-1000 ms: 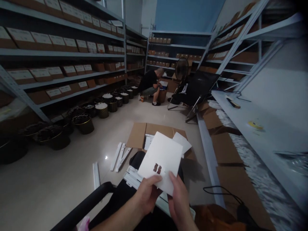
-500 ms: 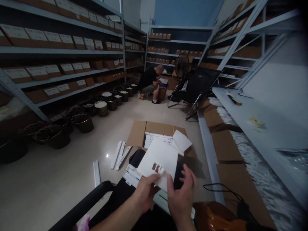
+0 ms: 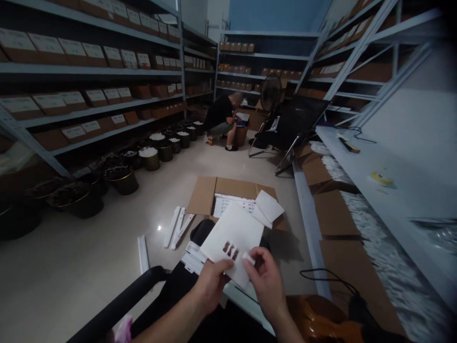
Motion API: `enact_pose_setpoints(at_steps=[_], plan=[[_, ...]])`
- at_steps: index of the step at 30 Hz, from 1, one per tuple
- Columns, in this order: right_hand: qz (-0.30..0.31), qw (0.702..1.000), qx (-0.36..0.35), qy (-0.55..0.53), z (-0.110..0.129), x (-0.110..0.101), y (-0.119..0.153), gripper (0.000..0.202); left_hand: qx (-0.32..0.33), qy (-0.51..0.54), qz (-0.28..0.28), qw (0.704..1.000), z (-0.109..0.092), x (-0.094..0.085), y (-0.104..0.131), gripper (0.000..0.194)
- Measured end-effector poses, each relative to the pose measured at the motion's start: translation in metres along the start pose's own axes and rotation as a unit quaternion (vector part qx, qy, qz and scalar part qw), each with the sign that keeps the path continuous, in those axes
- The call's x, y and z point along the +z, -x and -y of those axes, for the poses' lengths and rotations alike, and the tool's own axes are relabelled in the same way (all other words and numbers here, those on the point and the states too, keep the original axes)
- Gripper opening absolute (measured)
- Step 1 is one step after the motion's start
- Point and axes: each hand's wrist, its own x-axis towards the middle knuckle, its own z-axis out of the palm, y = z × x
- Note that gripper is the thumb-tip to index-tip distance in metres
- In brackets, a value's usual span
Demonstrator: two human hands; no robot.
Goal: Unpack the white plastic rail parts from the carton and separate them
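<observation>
My left hand [image 3: 213,282] grips the lower left edge of a white sheet [image 3: 235,226], thumb on top and fingers underneath. Foam or board, I cannot tell which. Near the thumb several dark reddish-brown shapes [image 3: 230,249] show in a row on the sheet. My right hand [image 3: 267,281] is closed at the sheet's lower right corner, pinching a small white piece [image 3: 249,258] between thumb and fingers. Beneath the sheet, white plastic strips [image 3: 193,259] rest on my lap, partly covered. Beyond it, an open cardboard box [image 3: 202,195] contains white strips with small red marks [image 3: 233,205].
Loose white strips [image 3: 174,228] lie on the floor at left. Another white sheet [image 3: 270,207] rests on the box's right side. Dark baskets [image 3: 123,181] line the left shelves. A person [image 3: 221,114] crouches at the back beside a black folding chair [image 3: 303,119]. Cartons [image 3: 335,216] stand along the right.
My right hand has gone from open fingers to a pinch on the small white piece, at the sheet's right side. The dark shapes on the sheet now show more fully.
</observation>
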Motion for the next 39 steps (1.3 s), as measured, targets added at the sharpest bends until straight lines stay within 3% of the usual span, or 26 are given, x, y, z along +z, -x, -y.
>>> enact_pose_setpoints(at_steps=[3,5,11,14,17,22,26,28,30,31,34,36,39], plan=[[-0.057,0.990,0.075,-0.102,-0.003,0.001,0.002,0.027,-0.006,0.014,-0.012,1.000,0.003,-0.003,-0.003,0.039],[-0.049,0.990,0.090,-0.096,-0.004,0.000,0.004,0.023,-0.008,0.018,-0.016,1.000,0.006,-0.005,-0.005,0.040],[-0.005,0.998,0.056,0.020,-0.006,-0.003,0.009,0.023,-0.026,0.027,-0.012,0.999,0.011,-0.004,-0.008,0.034],[-0.007,0.999,0.029,0.032,-0.007,0.002,0.011,0.024,-0.052,0.037,-0.009,0.998,0.013,-0.004,-0.011,0.031],[-0.017,0.999,0.049,0.017,-0.015,0.010,0.011,0.025,-0.073,0.035,-0.020,0.997,0.014,-0.005,-0.014,0.028],[0.003,0.983,0.157,-0.097,-0.035,0.017,0.007,0.033,-0.059,0.010,-0.034,0.998,0.018,-0.007,-0.019,0.031],[0.017,0.930,0.217,-0.297,-0.039,0.006,-0.001,0.024,-0.020,-0.056,-0.061,0.996,0.019,-0.010,-0.030,0.035],[0.009,0.901,0.229,-0.367,-0.040,-0.005,-0.007,0.021,-0.007,-0.091,-0.093,0.992,0.016,-0.007,-0.049,0.038],[-0.016,0.895,0.230,-0.382,-0.042,-0.018,-0.012,0.016,0.009,-0.124,-0.124,0.984,0.008,0.001,-0.078,0.041],[-0.029,0.897,0.230,-0.378,-0.044,-0.024,-0.015,0.014,0.010,-0.142,-0.133,0.981,0.003,0.007,-0.097,0.042],[-0.060,0.904,0.234,-0.353,-0.054,-0.044,-0.017,0.016,0.016,-0.263,-0.087,0.961,-0.018,0.020,-0.158,0.038],[-0.071,0.913,0.240,-0.322,-0.064,-0.054,-0.015,0.018,-0.001,-0.305,-0.098,0.947,-0.032,0.019,-0.190,0.036],[-0.073,0.943,0.241,-0.217,-0.081,-0.066,-0.008,0.021,0.018,-0.368,-0.139,0.919,-0.044,0.004,-0.207,0.039]])
